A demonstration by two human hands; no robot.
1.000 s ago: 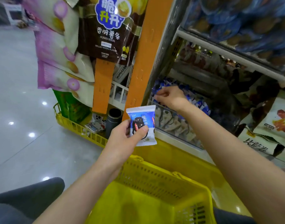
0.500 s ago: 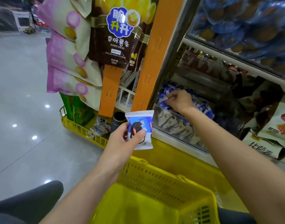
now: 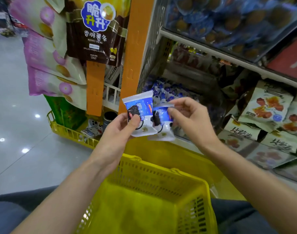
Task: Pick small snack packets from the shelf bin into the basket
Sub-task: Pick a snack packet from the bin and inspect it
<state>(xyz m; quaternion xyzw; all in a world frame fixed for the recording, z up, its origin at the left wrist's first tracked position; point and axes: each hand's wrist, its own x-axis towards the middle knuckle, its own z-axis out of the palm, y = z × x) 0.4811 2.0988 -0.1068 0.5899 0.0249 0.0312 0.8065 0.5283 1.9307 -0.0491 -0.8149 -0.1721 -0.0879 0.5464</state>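
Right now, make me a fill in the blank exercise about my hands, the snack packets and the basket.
The left hand grips the left packet and the right hand pinches the right packet, so ____ packets are held.
The basket below them is coloured ____.
The packet nearer the orange strip is in the ____ hand.
Missing words: two; yellow; left.

My left hand (image 3: 118,132) raised, thumb pressing a snack packet (image 3: 141,108) against curled fingers, my right hand (image 3: 191,120) just beside it, thumb and fingertips pinching a second packet (image 3: 162,125), both bare forearms stretched forward, wrists roughly level
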